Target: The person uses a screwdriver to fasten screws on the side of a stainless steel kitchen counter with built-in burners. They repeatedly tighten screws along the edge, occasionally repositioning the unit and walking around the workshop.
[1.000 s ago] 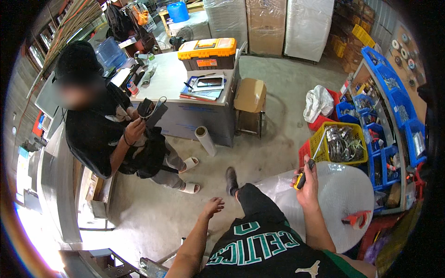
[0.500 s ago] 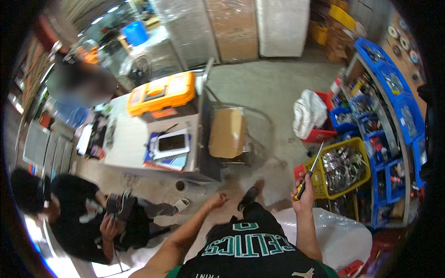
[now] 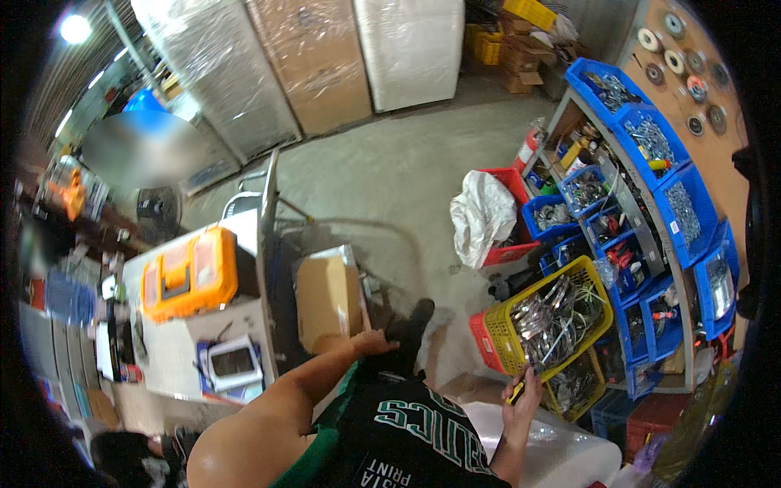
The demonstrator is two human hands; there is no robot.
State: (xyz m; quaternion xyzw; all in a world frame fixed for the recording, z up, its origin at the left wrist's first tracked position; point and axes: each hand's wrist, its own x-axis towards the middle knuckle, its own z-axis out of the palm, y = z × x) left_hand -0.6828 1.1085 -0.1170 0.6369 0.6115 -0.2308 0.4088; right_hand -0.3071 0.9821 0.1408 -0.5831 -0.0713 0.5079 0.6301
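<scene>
My right hand is closed round the yellow-and-black handle of a screwdriver. Its shaft points up and away, just in front of a yellow plastic basket full of shiny metal clamps or rings. My left hand hangs low in front of me and holds nothing, its fingers loosely extended. Beyond it, to the left, is a cardboard box with a flat tan top; I cannot tell whether the hand touches it.
A shelf with blue parts bins curves along the right. Before it stands a red crate with a white sack. An orange toolbox sits on the desk at left. Wrapped panels line the back.
My view has swung right, toward the bins, so the desk and the seated person slide left and down. The screwdriver has come down beside the yellow basket. My left arm now reaches across beside the cardboard box.
</scene>
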